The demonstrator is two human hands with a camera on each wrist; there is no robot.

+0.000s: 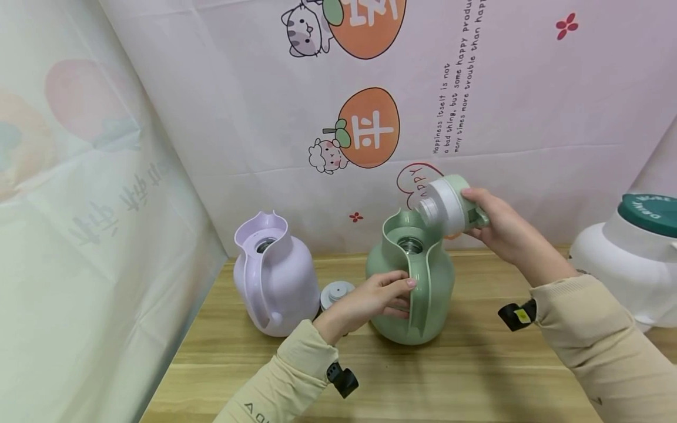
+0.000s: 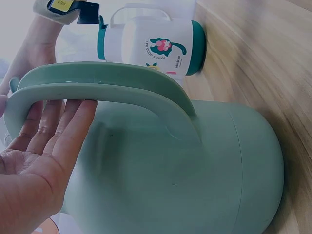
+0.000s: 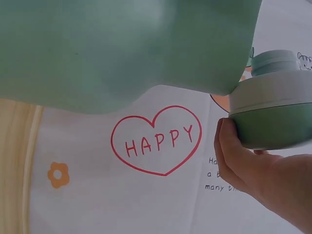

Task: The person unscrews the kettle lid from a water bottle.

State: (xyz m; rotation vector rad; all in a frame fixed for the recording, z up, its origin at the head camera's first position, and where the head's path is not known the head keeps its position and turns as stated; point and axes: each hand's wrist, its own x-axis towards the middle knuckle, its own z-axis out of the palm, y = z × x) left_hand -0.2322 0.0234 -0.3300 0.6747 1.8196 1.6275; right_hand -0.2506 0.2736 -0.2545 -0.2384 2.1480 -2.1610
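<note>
A green thermos jug [image 1: 440,288] stands upright on the wooden table with its mouth uncovered. My left hand [image 1: 382,296] holds its handle [image 1: 420,294], the fingers passing through the loop and the thumb on the outer side. In the left wrist view, those fingers [image 2: 63,129] run under the handle's inner edge. Above the jug's right rim, my right hand [image 1: 502,226] grips a green-and-white lid [image 1: 452,202] by its green top. The lid is tilted, its narrow plug end pointing left toward the mouth. In the right wrist view, the lid [image 3: 273,109] overlaps the jug's rim.
Left of the green jug stands a lilac jug [image 1: 291,282], also uncovered. A grey-white lid [image 1: 337,291] sits between them, partly behind my left wrist. At the right is a large white jug [image 1: 624,270] with a dark green lid. A printed cloth [image 1: 264,135] hangs behind the table.
</note>
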